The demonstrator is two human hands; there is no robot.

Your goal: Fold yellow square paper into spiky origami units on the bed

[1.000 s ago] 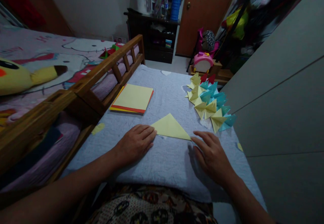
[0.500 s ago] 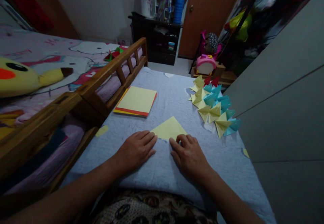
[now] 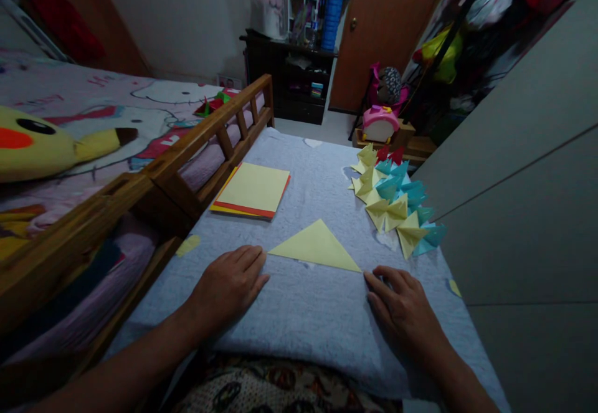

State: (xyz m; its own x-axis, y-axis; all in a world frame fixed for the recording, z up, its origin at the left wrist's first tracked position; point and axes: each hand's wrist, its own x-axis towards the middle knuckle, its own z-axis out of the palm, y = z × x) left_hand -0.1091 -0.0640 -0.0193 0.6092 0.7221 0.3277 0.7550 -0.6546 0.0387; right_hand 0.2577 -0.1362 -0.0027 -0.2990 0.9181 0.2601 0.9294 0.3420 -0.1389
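A pale yellow sheet of paper (image 3: 318,246), folded into a triangle, lies flat on the cloth-covered table (image 3: 299,313), its long edge toward me. My left hand (image 3: 230,281) rests on the cloth with fingers stretched out, the fingertips at the triangle's left corner. At the opposite corner, my right hand (image 3: 405,301) lies open on the table, its index fingertip touching or nearly touching the tip. Neither hand grips anything.
A stack of square paper (image 3: 255,187), yellow on top with red-orange beneath, sits back left. Several folded paper pieces (image 3: 387,189) in yellow, blue and red stand along the right side. A wooden bed rail (image 3: 205,129) borders the left; a pale cabinet (image 3: 527,213) borders the right.
Both hands have slid outward along the folded edge, the right one farther, uncovering the whole triangle. The view has shifted slightly.
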